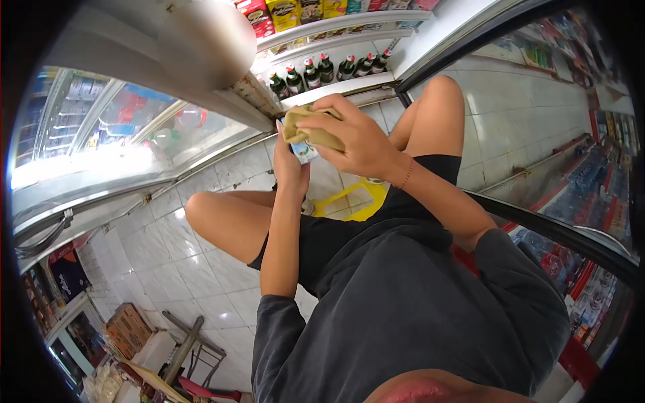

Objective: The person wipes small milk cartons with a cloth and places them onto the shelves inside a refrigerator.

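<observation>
My left hand (290, 164) is wrapped round a small blue and white carton (306, 153), held upright in front of the open cooler. A tan cloth (316, 131) is bunched in my right hand (356, 138), its fingers pressing the cloth against the carton's top and side. Most of the carton is hidden behind the cloth and my fingers, so its label cannot be read. Beyond my hands, several dark green bottles (310, 74) with red and white caps stand on the cooler's low shelf.
Colourful packets (285, 15) line the shelf above the bottles. An open glass door with a black frame (437, 70) stands to the right. Another glass-fronted cooler (101, 127) is at the left. A yellow plastic stool (356, 201) lies between my legs. Cardboard boxes (127, 329) sit lower left.
</observation>
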Action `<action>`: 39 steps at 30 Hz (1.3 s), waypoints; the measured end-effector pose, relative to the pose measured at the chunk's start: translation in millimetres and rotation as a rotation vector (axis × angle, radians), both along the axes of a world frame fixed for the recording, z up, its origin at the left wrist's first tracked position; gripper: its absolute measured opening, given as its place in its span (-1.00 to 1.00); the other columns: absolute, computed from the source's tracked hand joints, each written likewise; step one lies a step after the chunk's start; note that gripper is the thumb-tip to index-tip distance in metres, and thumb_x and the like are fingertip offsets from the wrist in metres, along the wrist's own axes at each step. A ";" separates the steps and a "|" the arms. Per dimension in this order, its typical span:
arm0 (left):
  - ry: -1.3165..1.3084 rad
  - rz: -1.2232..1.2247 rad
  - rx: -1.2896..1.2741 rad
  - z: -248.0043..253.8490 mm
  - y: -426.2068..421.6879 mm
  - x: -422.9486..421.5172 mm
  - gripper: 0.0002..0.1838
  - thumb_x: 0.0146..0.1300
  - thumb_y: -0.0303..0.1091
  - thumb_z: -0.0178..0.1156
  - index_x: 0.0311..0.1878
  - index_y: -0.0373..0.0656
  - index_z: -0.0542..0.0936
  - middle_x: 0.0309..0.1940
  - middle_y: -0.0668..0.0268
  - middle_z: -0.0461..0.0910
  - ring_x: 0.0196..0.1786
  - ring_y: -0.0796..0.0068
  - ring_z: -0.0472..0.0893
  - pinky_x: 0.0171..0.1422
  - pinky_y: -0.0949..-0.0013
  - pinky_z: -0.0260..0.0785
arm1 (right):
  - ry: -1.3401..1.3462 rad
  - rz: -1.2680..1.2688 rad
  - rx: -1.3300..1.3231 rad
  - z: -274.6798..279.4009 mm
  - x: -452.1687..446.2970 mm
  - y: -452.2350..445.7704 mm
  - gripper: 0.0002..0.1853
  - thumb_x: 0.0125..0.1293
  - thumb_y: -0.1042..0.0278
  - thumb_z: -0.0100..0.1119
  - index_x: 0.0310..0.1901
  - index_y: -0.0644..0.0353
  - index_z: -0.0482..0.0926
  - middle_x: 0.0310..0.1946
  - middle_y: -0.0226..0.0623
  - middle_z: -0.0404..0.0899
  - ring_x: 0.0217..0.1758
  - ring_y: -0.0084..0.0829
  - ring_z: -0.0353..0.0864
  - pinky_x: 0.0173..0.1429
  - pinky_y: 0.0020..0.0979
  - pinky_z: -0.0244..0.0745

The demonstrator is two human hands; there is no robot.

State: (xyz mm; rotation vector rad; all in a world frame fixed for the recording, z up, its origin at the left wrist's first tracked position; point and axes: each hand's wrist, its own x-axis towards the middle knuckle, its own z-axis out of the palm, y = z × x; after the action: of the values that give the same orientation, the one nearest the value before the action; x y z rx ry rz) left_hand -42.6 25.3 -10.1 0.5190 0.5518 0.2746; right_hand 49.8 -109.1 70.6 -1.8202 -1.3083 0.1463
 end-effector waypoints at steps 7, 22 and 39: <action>-0.075 -0.022 0.039 -3.1 15.5 -6.1 -0.41 0.73 0.10 -0.35 0.51 -0.04 0.39 0.11 0.19 0.64 0.03 0.30 0.65 0.17 0.24 0.57 | 0.053 0.284 -0.131 -3.8 -17.4 -19.0 -0.51 0.20 0.48 0.41 0.20 0.12 0.60 0.12 -0.10 0.34 0.22 -0.06 0.50 0.28 -0.23 0.50; -0.073 -0.046 0.087 -8.2 8.4 -7.1 -0.47 0.70 0.06 -0.23 0.39 -0.10 0.48 0.10 0.16 0.65 0.00 0.26 0.65 0.14 0.18 0.55 | 0.167 0.315 -0.359 -0.5 -20.8 -31.2 -0.61 0.11 0.51 0.38 0.02 -0.03 0.71 -0.01 -0.24 0.46 -0.02 -0.18 0.64 0.05 -0.24 0.58; -0.070 0.137 0.373 6.5 30.9 10.4 -0.38 0.70 0.16 -0.23 0.32 -0.23 0.48 0.00 0.17 0.66 -0.07 0.44 0.67 0.11 0.31 0.52 | 0.168 0.125 -0.032 -17.6 -2.7 -15.7 -0.59 -0.01 0.47 0.48 -0.05 0.01 0.70 0.07 -0.26 0.50 0.17 -0.14 0.53 0.21 -0.21 0.50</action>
State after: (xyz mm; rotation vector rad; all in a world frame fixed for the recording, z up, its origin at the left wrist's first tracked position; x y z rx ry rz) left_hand -32.2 56.2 -3.7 0.8300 0.4706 0.5302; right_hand 47.1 -124.8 52.9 -1.7131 -1.3066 0.3819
